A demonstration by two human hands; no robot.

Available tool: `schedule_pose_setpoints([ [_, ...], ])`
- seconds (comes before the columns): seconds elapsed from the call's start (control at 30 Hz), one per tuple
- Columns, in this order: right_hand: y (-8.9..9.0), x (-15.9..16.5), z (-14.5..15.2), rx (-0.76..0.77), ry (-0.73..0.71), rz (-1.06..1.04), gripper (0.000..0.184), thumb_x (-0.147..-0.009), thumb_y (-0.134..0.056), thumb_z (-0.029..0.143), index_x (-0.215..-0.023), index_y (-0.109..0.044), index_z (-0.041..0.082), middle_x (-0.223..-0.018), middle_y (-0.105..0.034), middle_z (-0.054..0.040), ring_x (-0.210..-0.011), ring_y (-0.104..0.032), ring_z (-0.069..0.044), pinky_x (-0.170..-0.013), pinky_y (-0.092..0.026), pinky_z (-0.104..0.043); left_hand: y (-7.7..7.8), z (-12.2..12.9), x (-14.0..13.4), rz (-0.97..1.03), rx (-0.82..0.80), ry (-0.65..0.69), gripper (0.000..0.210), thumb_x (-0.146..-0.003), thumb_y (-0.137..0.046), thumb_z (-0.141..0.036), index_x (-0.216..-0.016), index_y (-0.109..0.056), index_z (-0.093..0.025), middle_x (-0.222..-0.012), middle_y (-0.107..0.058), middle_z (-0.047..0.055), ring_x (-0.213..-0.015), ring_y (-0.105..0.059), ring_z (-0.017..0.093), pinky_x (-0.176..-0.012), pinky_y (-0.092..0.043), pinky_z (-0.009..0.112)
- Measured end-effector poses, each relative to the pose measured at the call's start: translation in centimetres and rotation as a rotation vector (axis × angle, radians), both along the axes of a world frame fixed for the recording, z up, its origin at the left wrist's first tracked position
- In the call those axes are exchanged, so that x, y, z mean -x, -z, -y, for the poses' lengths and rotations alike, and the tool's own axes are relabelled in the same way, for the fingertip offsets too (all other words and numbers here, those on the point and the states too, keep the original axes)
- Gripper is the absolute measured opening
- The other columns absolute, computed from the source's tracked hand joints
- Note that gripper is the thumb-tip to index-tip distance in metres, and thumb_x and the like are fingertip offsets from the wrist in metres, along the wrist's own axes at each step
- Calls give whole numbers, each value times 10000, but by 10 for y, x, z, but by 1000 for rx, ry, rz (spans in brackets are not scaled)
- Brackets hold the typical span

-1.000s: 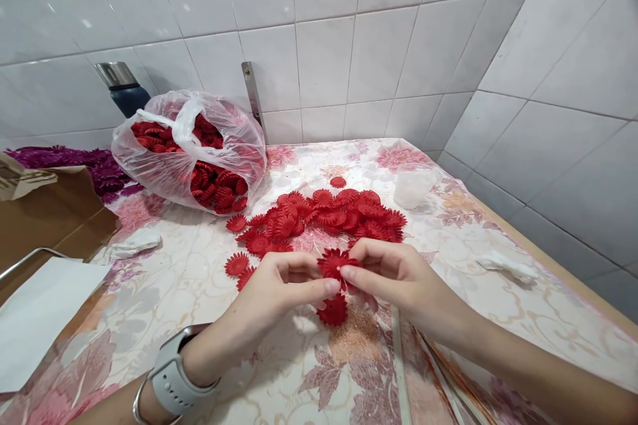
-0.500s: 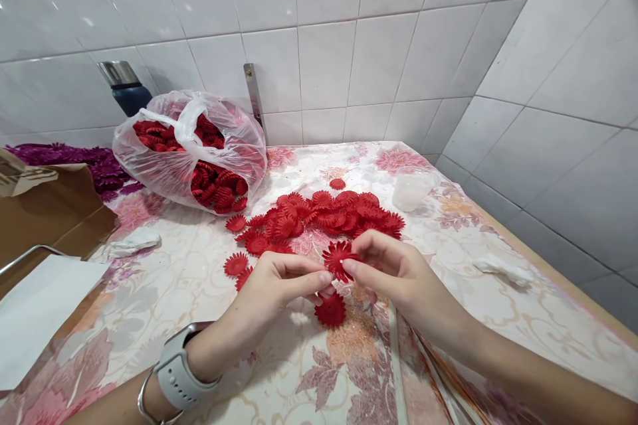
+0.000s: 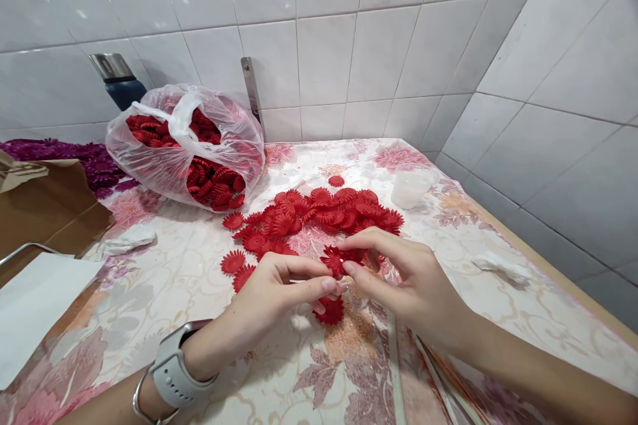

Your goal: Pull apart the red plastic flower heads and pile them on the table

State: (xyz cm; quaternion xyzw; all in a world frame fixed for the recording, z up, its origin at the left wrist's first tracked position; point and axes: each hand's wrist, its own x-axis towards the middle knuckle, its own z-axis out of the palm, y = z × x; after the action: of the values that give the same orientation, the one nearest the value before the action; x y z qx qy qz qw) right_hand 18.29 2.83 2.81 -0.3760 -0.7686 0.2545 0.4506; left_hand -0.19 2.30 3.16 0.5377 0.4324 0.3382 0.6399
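Note:
Over the middle of the table, my right hand (image 3: 399,269) pinches a red artificial flower piece (image 3: 333,260) between thumb and fingers. A small white dot shows near the flower's centre. My left hand (image 3: 294,285) is closed in a pinch right beside the flower's lower edge; what lies between its fingertips is hidden. Below the hands lies another red flower piece (image 3: 329,311), partly covered by the left fingers. Behind them spreads a heap of red flower pieces (image 3: 284,219), with a few loose ones at its left side.
A clear plastic bag (image 3: 239,119) of red flower pieces leans near a dark blue bottle (image 3: 124,89). At left are purple flowers (image 3: 90,159), a cardboard box (image 3: 54,202) and white paper (image 3: 40,312). A translucent cup (image 3: 411,186) stands back right; thin strips (image 3: 438,372) lie in front.
The flower in my right hand has tilted, and the right fingers have moved farther over it. My left fingertips have shifted slightly right, beneath its edge. The view has moved a little.

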Motion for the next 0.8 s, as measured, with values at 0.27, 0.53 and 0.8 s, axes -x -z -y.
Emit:
schedule_pose_setpoints([
  [0.27, -8, 2, 1, 279, 23, -50, 113, -787, -554, 211, -866, -631, 194, -761, -639, 1, -596, -522, -119, -543, -426, -243, 5, -1, 2, -29, -18, -42, 89, -673, -756, -264, -684, -740, -177, -655, -642, -19, -613, -521, 91, -570, -402, 181],
  [0.53, -8, 2, 2, 386, -9, -120, 74, -795, -573, 252, -839, -613, 209, -761, -612, 2, -649, -538, -130, -557, -423, -242, 5, -1, 2, 50, 24, -1, 71, -662, -769, -232, -714, -732, -202, -689, -676, -31, -624, -573, 86, -613, -444, 182],
  [0.8, -6, 2, 2, 528, -71, -216, 165, -777, -647, 342, -858, -605, 205, -796, -604, -1, -692, -539, -135, -594, -432, -252, 4, -2, -1, 32, 28, -54, 133, -711, -721, -267, -649, -678, -157, -594, -605, -35, -549, -536, 72, -549, -409, 174],
])
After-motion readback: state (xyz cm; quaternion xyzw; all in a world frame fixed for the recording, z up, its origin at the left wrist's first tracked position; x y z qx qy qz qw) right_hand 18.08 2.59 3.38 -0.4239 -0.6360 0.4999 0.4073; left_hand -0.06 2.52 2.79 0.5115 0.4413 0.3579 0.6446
